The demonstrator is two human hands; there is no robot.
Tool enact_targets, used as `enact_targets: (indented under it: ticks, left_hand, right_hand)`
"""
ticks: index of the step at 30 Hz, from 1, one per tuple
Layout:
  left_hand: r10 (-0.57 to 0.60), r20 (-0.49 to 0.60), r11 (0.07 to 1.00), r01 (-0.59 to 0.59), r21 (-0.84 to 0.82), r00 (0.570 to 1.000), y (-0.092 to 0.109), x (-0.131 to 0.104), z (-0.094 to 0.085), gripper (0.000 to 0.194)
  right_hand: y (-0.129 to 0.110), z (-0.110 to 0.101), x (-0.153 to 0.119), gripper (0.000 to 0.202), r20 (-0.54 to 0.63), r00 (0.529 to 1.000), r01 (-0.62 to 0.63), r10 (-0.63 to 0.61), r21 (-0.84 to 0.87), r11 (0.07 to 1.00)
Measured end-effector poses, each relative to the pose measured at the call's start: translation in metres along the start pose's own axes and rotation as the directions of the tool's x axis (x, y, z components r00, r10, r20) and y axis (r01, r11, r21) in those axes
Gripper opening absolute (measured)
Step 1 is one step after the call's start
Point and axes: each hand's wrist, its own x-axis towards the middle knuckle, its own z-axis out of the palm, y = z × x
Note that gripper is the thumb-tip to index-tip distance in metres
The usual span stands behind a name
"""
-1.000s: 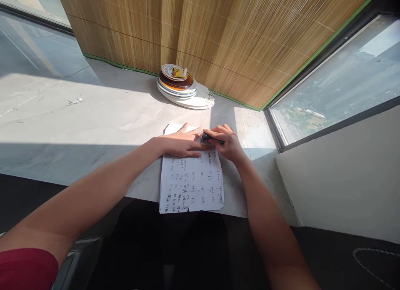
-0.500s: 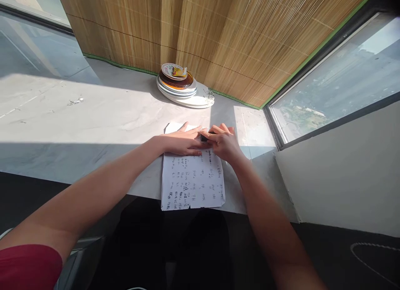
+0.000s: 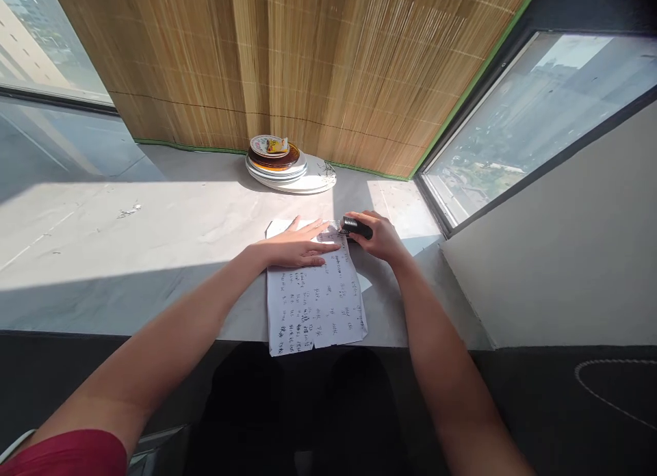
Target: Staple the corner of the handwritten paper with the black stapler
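Note:
Sheets of white paper with handwriting lie near the front edge of the marble-patterned ledge. My left hand rests flat across their upper part, fingers spread. At the right edge of the sheets, my right hand grips a black stapler, its front end pointing left at the paper near my left fingertips. My right fingers hide part of the stapler's body. Whether its jaws touch the paper I cannot tell.
Behind the paper stands a stack of plates, topped by a small yellow packet. A bamboo blind hangs at the back. Small white scraps lie on the left of the ledge. A white wall bounds the right.
My right hand has drawn away to the right from my left hand, showing more of the stapler. My left hand stays flat on the paper. The view has tilted up and shifted slightly right.

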Motion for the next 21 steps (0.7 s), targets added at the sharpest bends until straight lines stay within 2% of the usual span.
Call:
enact_targets:
  ticks: [3, 4, 6, 7, 9, 11, 13, 15, 16, 18, 21]
  left_hand:
    - [0.028, -0.071, 0.998, -0.024, 0.050, 0.997, -0.006, 0.001, 0.002, 0.063]
    - [0.037, -0.114, 0.997, -0.030, 0.066, 0.993, -0.008, 0.002, 0.001, 0.062]
    - [0.018, -0.247, 0.997, 0.000, 0.073, 0.969, -0.012, 0.002, 0.000, 0.054]
    - [-0.016, -0.335, 0.998, 0.038, 0.057, 0.942, -0.014, 0.002, -0.002, 0.049]
    - [-0.124, -0.515, 0.990, 0.144, -0.002, 0.848, -0.019, 0.001, -0.005, 0.043]
    - [-0.243, -0.657, 0.962, 0.265, -0.068, 0.713, -0.025, -0.001, -0.008, 0.041]
    - [-0.324, -0.745, 0.922, 0.371, -0.110, 0.583, -0.032, -0.006, -0.011, 0.038]
    - [-0.360, -0.792, 0.888, 0.443, -0.127, 0.494, -0.038, -0.011, -0.012, 0.037]
    - [-0.371, -0.800, 0.873, 0.470, -0.128, 0.472, -0.040, -0.014, -0.012, 0.037]
    - [-0.417, -0.787, 0.829, 0.544, -0.125, 0.454, -0.043, -0.021, -0.012, 0.036]
    - [-0.522, -0.724, 0.729, 0.676, -0.105, 0.451, -0.041, -0.030, -0.009, 0.037]
  right_hand:
    - [0.010, 0.003, -0.001, 0.022, -0.082, 0.986, -0.146, 0.143, -0.032, 0.989]
    - [0.012, 0.002, -0.001, 0.020, -0.144, 0.971, -0.199, 0.193, -0.031, 0.979]
    - [0.009, -0.003, 0.000, 0.022, -0.311, 0.909, -0.291, 0.278, 0.004, 0.957]
    - [0.002, -0.005, 0.000, 0.023, -0.389, 0.870, -0.318, 0.304, 0.030, 0.948]
    - [-0.026, -0.006, 0.000, 0.023, -0.486, 0.809, -0.331, 0.330, 0.086, 0.940]
    - [-0.068, 0.006, -0.002, 0.021, -0.444, 0.828, -0.298, 0.341, 0.165, 0.940]
    - [-0.114, 0.030, -0.006, 0.018, -0.329, 0.866, -0.309, 0.377, 0.240, 0.920]
    - [-0.153, 0.060, -0.009, 0.015, -0.224, 0.886, -0.354, 0.405, 0.237, 0.905]
    - [-0.166, 0.073, -0.010, 0.012, -0.191, 0.888, -0.381, 0.419, 0.208, 0.901]
    - [-0.180, 0.090, -0.014, 0.007, -0.157, 0.883, -0.418, 0.442, 0.167, 0.893]
    - [-0.173, 0.091, -0.026, 0.005, -0.177, 0.864, -0.452, 0.470, 0.135, 0.882]
